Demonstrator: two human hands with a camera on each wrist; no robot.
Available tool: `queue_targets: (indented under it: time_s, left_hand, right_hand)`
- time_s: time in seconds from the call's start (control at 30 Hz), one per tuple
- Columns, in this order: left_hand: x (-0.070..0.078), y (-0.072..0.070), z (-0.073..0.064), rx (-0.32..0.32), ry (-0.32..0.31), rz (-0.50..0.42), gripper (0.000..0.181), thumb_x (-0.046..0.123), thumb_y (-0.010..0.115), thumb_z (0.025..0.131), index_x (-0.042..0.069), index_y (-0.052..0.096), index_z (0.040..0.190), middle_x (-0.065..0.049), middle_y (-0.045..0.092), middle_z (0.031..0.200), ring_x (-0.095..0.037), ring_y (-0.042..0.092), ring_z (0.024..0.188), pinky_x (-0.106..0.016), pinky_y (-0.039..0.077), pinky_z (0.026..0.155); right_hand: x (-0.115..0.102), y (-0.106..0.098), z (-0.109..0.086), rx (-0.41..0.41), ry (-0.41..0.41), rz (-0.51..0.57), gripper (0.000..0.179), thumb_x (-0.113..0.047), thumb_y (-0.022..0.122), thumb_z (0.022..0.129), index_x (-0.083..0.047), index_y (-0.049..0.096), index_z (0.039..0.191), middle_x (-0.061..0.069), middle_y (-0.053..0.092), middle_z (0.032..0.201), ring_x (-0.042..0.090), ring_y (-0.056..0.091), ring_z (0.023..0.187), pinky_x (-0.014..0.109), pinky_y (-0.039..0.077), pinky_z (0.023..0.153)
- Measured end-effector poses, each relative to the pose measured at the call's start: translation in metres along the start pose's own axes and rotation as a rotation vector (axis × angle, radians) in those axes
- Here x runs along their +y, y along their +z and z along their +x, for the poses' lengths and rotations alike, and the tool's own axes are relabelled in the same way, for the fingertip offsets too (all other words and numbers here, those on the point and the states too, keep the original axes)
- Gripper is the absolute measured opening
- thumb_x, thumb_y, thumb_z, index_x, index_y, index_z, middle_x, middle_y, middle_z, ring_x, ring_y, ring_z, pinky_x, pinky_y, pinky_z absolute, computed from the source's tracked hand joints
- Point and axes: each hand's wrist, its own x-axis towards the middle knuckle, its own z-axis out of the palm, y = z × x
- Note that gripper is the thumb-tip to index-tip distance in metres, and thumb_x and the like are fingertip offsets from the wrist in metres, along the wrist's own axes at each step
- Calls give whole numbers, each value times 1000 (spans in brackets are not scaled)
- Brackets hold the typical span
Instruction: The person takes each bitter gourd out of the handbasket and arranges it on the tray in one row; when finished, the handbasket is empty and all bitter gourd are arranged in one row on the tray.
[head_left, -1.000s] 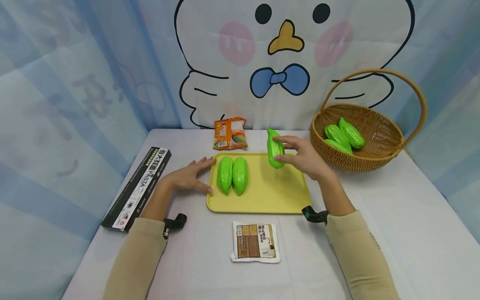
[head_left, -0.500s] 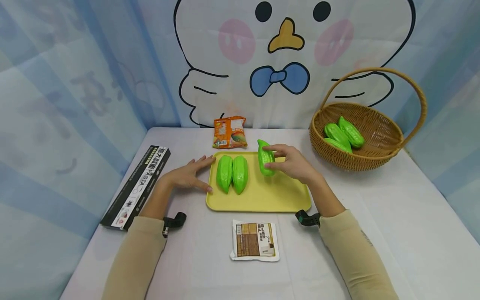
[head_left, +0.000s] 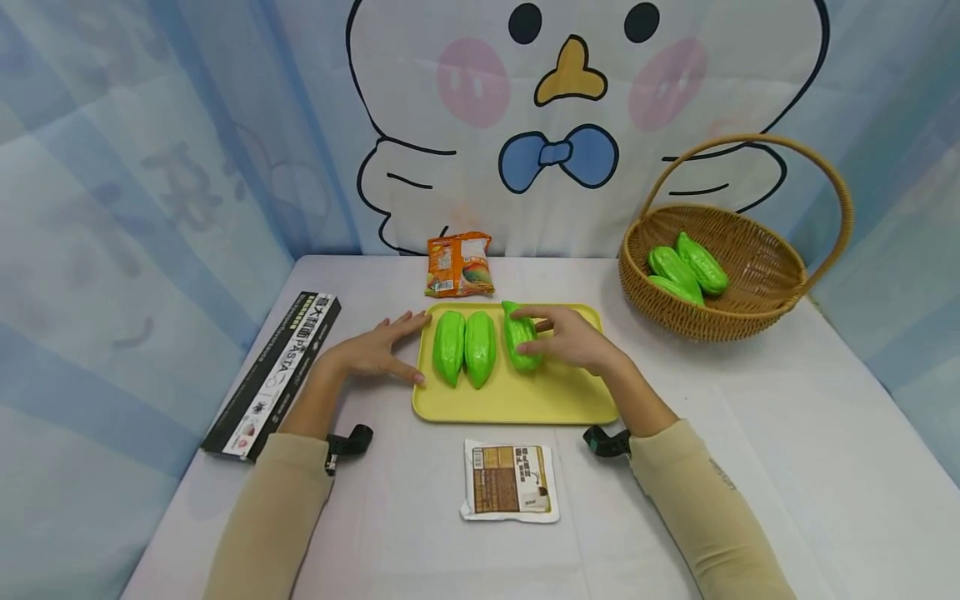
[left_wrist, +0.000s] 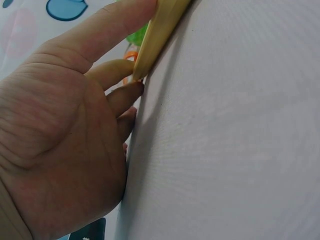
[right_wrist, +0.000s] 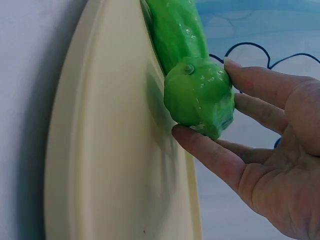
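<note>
My right hand (head_left: 564, 335) pinches a glossy, ridged green bitter melon (head_left: 519, 337) between thumb and fingers, low over the yellow tray (head_left: 555, 404). In the right wrist view the held bitter melon (right_wrist: 197, 95) shows its blunt stem end, close to the tray's surface. Two more bitter melons (head_left: 465, 348) lie side by side on the tray's left part, tips toward me. My left hand (head_left: 372, 350) rests with spread fingers at the tray's left rim. Its thumb and fingertips touch the tray edge (left_wrist: 160, 32) in the left wrist view.
A wicker basket (head_left: 675, 321) with several bitter melons (head_left: 701, 265) stands at the back right. An orange snack packet (head_left: 460, 265) lies behind the tray, a white-and-brown packet (head_left: 512, 481) in front. A long black pasta box (head_left: 273, 375) lies at the left.
My right hand has carried the bitter melon left and toward me, lowering it over the tray beside the other two. The left hand has stayed at the rim.
</note>
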Motion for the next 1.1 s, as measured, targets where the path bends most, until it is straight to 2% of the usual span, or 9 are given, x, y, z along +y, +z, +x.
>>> queue_targets:
  time_s: [0.2, 0.47, 1.1]
  left_hand:
    - [0, 0, 0, 2, -2, -2, 120, 53, 90, 74, 30, 19, 168, -11, 0, 177, -51, -10, 158, -76, -3, 122]
    - [-1, 0, 0, 3, -5, 1, 120, 54, 89, 74, 31, 18, 168, -11, 0, 177, -52, -9, 158, -77, -2, 122]
    - [0, 0, 0, 9, 5, -1, 118, 54, 89, 75, 31, 20, 168, -11, 1, 177, -50, -10, 159, -74, -4, 124]
  right_hand:
    - [1, 4, 2, -35, -8, -33, 56, -22, 80, 93, -14, 61, 145, 11, 53, 157, 44, 54, 137, 59, 51, 108]
    - [-3, 6, 0, -41, -29, -77, 58, -27, 79, 94, -11, 60, 146, 14, 51, 158, 48, 56, 134, 61, 51, 107]
    - [-7, 15, 0, -31, -83, -117, 63, -30, 78, 95, -10, 56, 151, 14, 53, 155, 41, 61, 127, 53, 54, 105]
